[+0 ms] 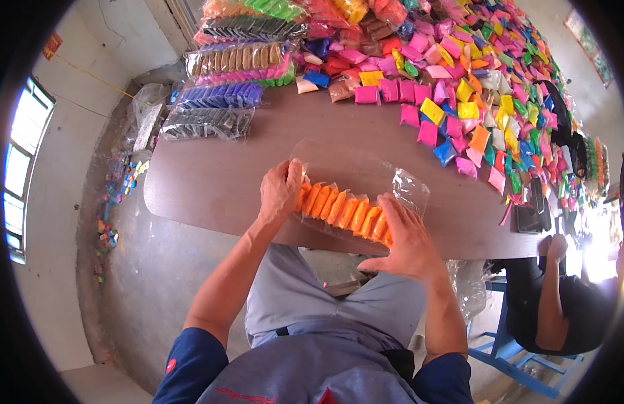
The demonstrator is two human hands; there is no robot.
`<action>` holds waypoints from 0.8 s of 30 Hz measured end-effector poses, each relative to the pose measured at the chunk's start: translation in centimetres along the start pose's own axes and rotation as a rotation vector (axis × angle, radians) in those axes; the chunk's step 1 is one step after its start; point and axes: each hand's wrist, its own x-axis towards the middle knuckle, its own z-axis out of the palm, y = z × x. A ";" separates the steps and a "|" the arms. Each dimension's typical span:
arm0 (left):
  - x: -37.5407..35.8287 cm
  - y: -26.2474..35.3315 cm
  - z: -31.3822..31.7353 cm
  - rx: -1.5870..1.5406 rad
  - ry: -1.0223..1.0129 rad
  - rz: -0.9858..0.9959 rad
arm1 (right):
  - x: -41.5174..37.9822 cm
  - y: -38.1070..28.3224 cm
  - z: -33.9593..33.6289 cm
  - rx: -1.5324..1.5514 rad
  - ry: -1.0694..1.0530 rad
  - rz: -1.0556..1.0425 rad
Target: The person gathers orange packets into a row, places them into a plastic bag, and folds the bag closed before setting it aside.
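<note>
A row of small orange packets (346,211) lies in a clear plastic bag (410,186) near the table's front edge. My left hand (282,192) is closed at the left end of the row, gripping the bag there. At the other end, my right hand (410,239) rests its outstretched fingers against the last packets, with the thumb spread away below. The bag's loose, wrinkled end sticks out past the right fingers. Part of the orange row is hidden under both hands.
Bagged rows of blue packets (219,95), grey packets (207,122) and brown packets (234,59) are stacked at the back left. A large heap of loose coloured packets (467,111) covers the right side. Another person's arm (552,296) and a blue stool (497,350) are at right.
</note>
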 end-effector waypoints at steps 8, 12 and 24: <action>0.2 -0.4 0.0 -0.006 -0.030 -0.059 | 1.9 4.8 1.3 0.001 0.012 -0.173; -0.6 0.8 -0.9 -0.026 -0.068 -0.069 | 4.1 7.0 -0.4 0.021 -0.048 -0.227; -0.6 0.1 -0.7 -0.030 -0.067 -0.047 | 5.4 3.5 -0.8 -0.030 -0.146 -0.081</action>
